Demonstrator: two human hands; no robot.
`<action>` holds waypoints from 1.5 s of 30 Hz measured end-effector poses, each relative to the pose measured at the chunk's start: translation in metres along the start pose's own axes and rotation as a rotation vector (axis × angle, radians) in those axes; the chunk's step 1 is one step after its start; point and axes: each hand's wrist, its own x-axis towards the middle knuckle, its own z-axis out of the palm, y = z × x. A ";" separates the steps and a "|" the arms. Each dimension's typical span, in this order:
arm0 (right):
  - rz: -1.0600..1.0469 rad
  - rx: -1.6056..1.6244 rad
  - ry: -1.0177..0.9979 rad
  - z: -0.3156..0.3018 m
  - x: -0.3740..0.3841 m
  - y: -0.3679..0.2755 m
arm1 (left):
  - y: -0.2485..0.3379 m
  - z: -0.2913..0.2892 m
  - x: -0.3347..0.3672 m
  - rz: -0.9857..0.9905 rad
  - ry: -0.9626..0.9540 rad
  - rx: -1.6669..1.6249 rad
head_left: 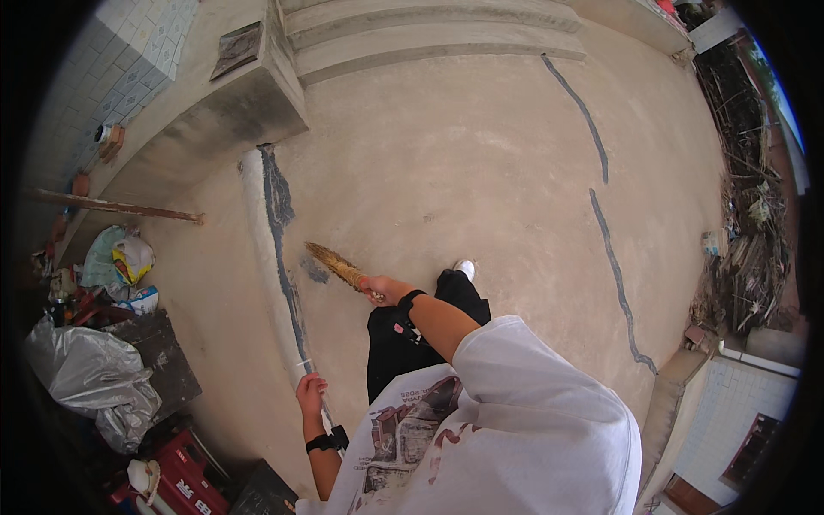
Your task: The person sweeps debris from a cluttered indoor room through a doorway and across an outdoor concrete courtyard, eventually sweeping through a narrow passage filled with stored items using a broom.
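In my right hand (378,290) is a short straw hand broom (333,260), gripped at its handle. The bristles point forward and left, above the concrete floor and close to a dark grey patch (314,271). My left hand (311,393) hangs lower down beside a pale raised strip (262,210) edged with dark grey, with its fingers curled. A thin white bit (304,364) shows just above those fingers; whether they hold it, I cannot make out. Black bands circle both wrists.
Concrete steps (438,60) rise ahead, beside a ledge (257,94). At left a rusty pole (120,204), plastic bags (129,257), a silver sheet (90,378) and a red crate (180,476) crowd the edge. Dark lines (614,275) and stacked wood (751,275) lie right.
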 end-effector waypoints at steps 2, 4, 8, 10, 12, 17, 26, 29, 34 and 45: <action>-0.021 0.101 0.007 -0.009 0.009 -0.012 | -0.002 -0.004 0.012 -0.035 -0.008 0.053; -0.076 0.272 -0.002 -0.053 0.034 -0.019 | 0.001 -0.003 0.014 -0.069 -0.026 0.141; 0.038 0.779 0.104 -0.158 0.062 -0.004 | 0.025 0.012 0.004 -0.196 -0.103 0.407; 0.040 0.821 0.132 -0.217 0.039 -0.005 | 0.039 0.029 0.004 -0.275 -0.152 0.511; -0.038 0.900 0.160 -0.267 0.007 -0.004 | 0.063 0.058 0.010 -0.307 -0.251 0.637; -0.230 1.167 0.319 -0.400 -0.087 -0.020 | 0.167 0.187 0.091 -0.046 -0.380 0.620; -0.535 1.354 1.151 -0.547 -0.173 -0.078 | 0.363 0.511 0.083 0.401 -0.785 0.690; -0.680 1.324 1.081 -0.574 -0.205 -0.070 | 0.383 0.544 0.097 0.485 -0.807 0.908; -0.547 1.454 1.026 -0.550 -0.275 -0.060 | 0.432 0.611 0.172 0.634 -0.926 0.929; -0.282 1.791 0.804 -0.396 -0.215 -0.029 | 0.592 0.897 0.180 1.033 -1.204 1.156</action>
